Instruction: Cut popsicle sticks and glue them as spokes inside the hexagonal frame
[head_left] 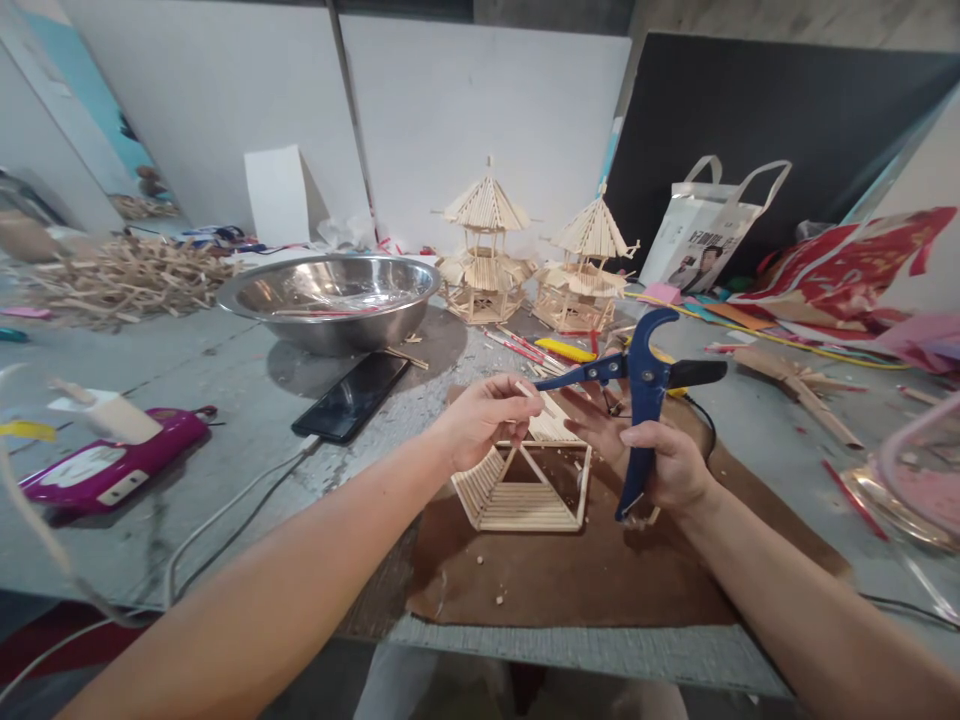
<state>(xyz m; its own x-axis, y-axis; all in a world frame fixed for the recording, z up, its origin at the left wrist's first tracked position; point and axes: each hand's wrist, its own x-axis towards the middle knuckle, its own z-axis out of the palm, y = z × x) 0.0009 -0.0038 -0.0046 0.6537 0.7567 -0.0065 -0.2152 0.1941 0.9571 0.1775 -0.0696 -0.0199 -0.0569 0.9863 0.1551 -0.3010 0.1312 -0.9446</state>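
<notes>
My left hand [491, 420] is closed in a pinch on a short, thin wooden stick [526, 391]. It is held above a partly built wooden stick roof [529, 508], whose slatted panels and open frame lie on a brown board [517, 585]. To the right, my right hand [671, 465] grips a blue-handled cutter [646, 400] between thumb and palm, its other fingers partly stretched out behind the tool. One handle points toward my left hand, and a dark blade sticks out to the right. The handles are spread apart.
Two stick pagodas [486, 240] [589, 265] stand at the back beside a steel bowl [337, 330]. A phone [352, 398] on a cable and a purple power strip [120, 465] lie left. Loose sticks [127, 280], a yellow-handled knife [566, 350] and a white bag [697, 235] are around.
</notes>
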